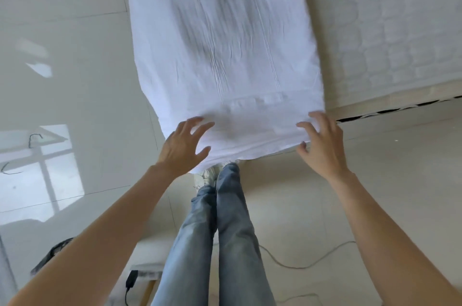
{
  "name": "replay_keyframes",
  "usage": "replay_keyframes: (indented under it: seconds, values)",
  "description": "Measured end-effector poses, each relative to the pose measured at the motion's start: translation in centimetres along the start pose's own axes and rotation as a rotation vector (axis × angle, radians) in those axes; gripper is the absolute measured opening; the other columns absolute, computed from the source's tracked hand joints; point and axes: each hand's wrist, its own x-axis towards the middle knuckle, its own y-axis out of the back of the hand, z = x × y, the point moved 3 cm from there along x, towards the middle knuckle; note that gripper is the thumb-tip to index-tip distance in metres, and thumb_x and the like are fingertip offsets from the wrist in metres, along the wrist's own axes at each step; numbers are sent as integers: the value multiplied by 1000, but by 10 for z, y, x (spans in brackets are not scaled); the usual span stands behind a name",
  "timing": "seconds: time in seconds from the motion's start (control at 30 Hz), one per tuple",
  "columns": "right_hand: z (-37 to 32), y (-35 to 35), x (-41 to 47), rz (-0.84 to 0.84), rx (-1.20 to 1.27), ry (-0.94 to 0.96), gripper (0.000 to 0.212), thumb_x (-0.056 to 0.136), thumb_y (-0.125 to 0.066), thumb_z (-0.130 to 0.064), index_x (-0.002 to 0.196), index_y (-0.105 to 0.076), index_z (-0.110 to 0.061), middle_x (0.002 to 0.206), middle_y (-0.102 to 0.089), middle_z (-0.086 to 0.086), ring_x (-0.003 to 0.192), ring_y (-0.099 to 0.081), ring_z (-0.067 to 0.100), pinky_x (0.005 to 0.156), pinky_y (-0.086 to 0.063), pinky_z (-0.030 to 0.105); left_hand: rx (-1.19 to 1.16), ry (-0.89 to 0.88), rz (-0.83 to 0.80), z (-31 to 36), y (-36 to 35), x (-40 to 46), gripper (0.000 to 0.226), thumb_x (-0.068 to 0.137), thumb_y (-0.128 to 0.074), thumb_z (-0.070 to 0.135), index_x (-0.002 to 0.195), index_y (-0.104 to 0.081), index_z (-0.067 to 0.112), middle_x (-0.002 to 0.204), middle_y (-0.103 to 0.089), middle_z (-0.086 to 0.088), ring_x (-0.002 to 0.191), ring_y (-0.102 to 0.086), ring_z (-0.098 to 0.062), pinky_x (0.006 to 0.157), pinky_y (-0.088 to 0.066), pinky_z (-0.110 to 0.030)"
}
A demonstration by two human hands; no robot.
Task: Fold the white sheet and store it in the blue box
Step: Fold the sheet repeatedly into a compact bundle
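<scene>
Spreading fingers (200,128), both hands meet the white sheet's (220,43) near edge.

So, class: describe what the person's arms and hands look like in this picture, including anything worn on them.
Both arms are bare as far up as the picture shows: no sleeves, watch, bracelet or gloves in view. The left hand and right hand wear no rings that can be seen on the fingers. Below, the person wears faded blue jeans and pale shoes.

A quilted mattress (390,30) carries the white sheet (220,43), a long folded strip whose near end overhangs the glossy floor (75,55).
</scene>
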Motion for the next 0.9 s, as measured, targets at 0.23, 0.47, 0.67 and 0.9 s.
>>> replay_keyframes:
  seconds: [0.23, 0.47, 0.67, 0.9]
  values:
    - [40, 2, 6, 45, 163, -25, 39, 60, -59, 19, 89, -58, -7, 114, -49, 7, 86, -58, 27, 58, -44, 28, 41, -138, -12, 57, -9, 77, 54, 87, -58, 38, 136, -42, 25, 148, -32, -9, 134, -30, -31, 103, -33, -48]
    - [65, -15, -31, -45, -57, -159, 33, 46, -69, 12, 62, -51, -9, 62, -49, 11, 45, -43, 28, 42, -34, 25, 190, -122, -211, 74, -35, 93, 57, 87, -54, 45, 140, -37, 30, 154, -17, -8, 142, -9, -35, 107, -27, -57]
    - [80, -3, -33, -2, 105, -269, 21, 65, -66, 5, 69, -51, -9, 69, -52, 9, 64, -52, 32, 55, -35, 31, 160, -76, -244, 79, -22, 98, 47, 87, -57, 41, 131, -49, 29, 152, -26, -4, 141, -16, -32, 106, -32, -55]
    - [61, -2, 74, -142, 609, -428, 63, 88, -61, -33, 143, -29, -33, 125, -44, 11, 110, -46, 24, 85, -36, 27, 102, 6, -100, 79, -11, 114, 61, 82, -64, 43, 135, -44, 22, 137, -46, -4, 124, -43, -29, 96, -42, -45]
